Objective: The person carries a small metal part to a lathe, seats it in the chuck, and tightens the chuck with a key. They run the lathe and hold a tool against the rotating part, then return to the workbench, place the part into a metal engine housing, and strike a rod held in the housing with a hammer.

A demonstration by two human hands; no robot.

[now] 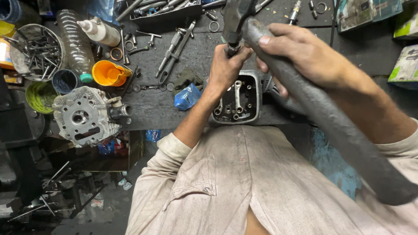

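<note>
My right hand (pixel 305 56) grips the dark handle of a heavy hammer (pixel 331 123), whose steel head (pixel 239 13) is raised near the top middle. Under that head, my left hand (pixel 225 69) is closed around a short metal punch or rod (pixel 231 49), held upright. Just below my left hand a grey engine cylinder head (pixel 240 102) with rocker arms lies on the dark workbench (pixel 158 103).
A second cylinder head (pixel 84 117) sits at the bench's left edge. Near it are an orange funnel (pixel 108 73), a plastic bottle (pixel 76 41), a tin of nails (pixel 35 51), a blue bag (pixel 187 97), loose wrenches (pixel 174 48) and a tool tray (pixel 162 2). Boxes (pixel 415 63) stand right.
</note>
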